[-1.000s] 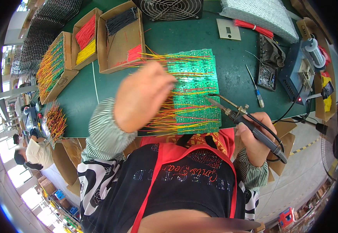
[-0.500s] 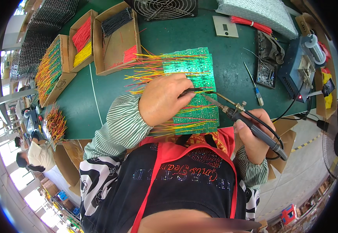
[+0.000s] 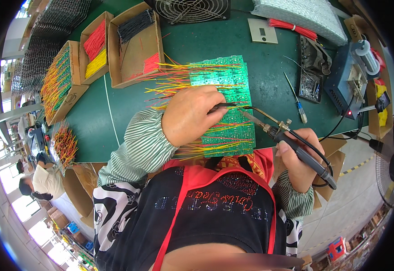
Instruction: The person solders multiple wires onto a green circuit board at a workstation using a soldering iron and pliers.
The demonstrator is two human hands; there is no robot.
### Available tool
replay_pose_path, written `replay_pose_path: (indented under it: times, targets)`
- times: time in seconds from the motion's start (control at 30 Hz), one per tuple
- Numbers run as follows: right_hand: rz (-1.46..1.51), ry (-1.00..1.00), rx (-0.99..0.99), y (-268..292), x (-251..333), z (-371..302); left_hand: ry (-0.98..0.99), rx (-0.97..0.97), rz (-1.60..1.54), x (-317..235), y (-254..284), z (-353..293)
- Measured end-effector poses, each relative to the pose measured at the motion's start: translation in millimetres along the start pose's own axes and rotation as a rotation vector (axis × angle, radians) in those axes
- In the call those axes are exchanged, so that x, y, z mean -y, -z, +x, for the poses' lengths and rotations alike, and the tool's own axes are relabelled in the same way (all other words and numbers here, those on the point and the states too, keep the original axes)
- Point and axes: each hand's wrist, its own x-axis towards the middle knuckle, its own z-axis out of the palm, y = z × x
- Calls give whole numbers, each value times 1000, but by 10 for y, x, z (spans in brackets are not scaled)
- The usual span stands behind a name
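A panel of green circuit boards (image 3: 241, 95) lies on the mat, with red and yellow wires (image 3: 166, 86) running out over its left side. My left hand (image 3: 188, 116) rests over the left part of the panel, its fingers closed on dark tweezers (image 3: 224, 105) that point right at the boards. From the right, my right hand (image 3: 298, 151) grips a soldering iron (image 3: 309, 161) with a thin curved feed tube along it. The iron's tip is close to the tweezers' tips over the boards; whether it touches a joint is too small to tell.
Cardboard boxes of red, yellow and black wires (image 3: 136, 25) stand at the back left, beside a box of wired boards (image 3: 61, 83). A fan (image 3: 190, 10) sits at the back. To the right are a screwdriver (image 3: 301, 110), a dark tray (image 3: 311, 86) and a blue soldering station (image 3: 344, 88).
My right hand and the soldering iron have shifted slightly right and toward me. My left hand and the tweezers stay in place.
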Motion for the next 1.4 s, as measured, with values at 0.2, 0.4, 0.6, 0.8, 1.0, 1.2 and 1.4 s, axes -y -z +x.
replay_pose_path:
  times: [0.2, 0.4, 0.6, 0.8, 1.0, 1.2, 1.4]
  targets:
    - [-14, 0, -21, 65, 3, -27, -8, -49, -21, 8, 183, -43]
    - [-60, 20, -67, 125, -40, -47, -19, -264, 198, -104, 321, 10]
    - [-12, 17, -79, 121, -46, -40, -1, -35, 20, -143, -56, 99]
    - [-3, -6, -76, 125, -56, -27, 4, -21, 1, -131, -85, 144]
    - [6, -10, -72, 118, -64, -16, -9, -20, 11, -143, -100, 148]
    - [-17, -17, -60, 90, -51, 5, -14, -25, 15, -141, -114, 161]
    - [-91, 35, -51, 99, -56, 2, -21, -42, 35, -148, -110, 158]
